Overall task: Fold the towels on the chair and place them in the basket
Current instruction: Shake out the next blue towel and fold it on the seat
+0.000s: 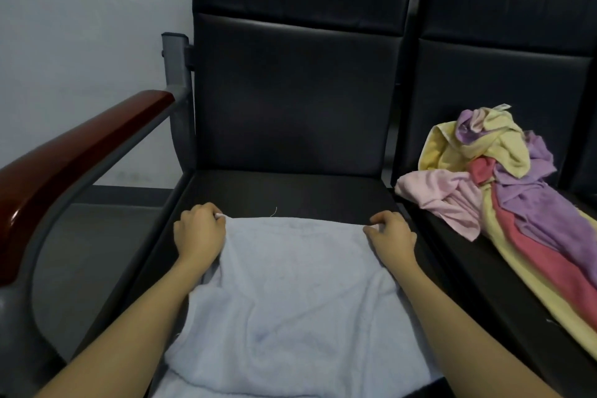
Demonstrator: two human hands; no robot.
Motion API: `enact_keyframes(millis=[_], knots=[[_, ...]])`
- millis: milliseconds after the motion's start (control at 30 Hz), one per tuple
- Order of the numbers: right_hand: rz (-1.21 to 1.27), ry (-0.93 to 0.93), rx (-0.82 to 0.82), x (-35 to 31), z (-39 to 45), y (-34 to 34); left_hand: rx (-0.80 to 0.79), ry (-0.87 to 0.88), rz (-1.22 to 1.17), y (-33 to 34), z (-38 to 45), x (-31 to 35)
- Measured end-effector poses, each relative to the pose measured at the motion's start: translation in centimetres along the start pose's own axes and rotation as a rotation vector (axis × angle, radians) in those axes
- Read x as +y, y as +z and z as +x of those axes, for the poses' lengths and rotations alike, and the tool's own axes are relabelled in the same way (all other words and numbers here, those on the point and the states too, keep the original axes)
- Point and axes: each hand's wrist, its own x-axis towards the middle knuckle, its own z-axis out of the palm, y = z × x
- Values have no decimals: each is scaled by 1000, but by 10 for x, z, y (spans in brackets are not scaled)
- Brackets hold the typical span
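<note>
— Where did we have the towel at that moment?

— We had the pale blue towel (290, 294) spread on the seat of the black chair (290, 107), its far edge running straight across the seat and its near part hanging toward us over the front edge. It lay rumpled, with soft creases through the middle.

— And our hands?

— Our left hand (198, 231) pinched the far left corner of the towel, fingers curled round the cloth, so that grip was closed on it. Our right hand (391, 233) pinched the far right corner the same way. Both hands sat knuckles up, well apart, one at each end of that far edge, forearms lying along the towel's sides.

— What about the rest of the towels?

— We saw a heap of towels (497, 184) on the neighbouring chair seat (468, 268) to our right: yellow, purple, pink and a darker red, tangled together and trailing toward the front of that seat.

— Anything else near us?

— A reddish wooden armrest (74, 152) on a grey metal frame stood at our left, beside the chair. We could not see any basket from where we looked.
</note>
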Motion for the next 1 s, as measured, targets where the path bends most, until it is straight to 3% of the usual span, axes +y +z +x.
enact_keyframes(millis=[133,500,700,833,1000], knots=[[-178,7,-29,5,-3,4,-13,42,20,0,-2,-4],[-146,8,-100,-2,-18,-8,-196,80,268,-12,-6,-2],[185,-69,83,-11,-44,-33,-24,172,103,-50,-19,14],[392,-220,168,-25,-51,-66,94,204,-26,-87,-25,35],[475,-240,305,-43,-64,-111,189,171,-178,-127,-30,60]])
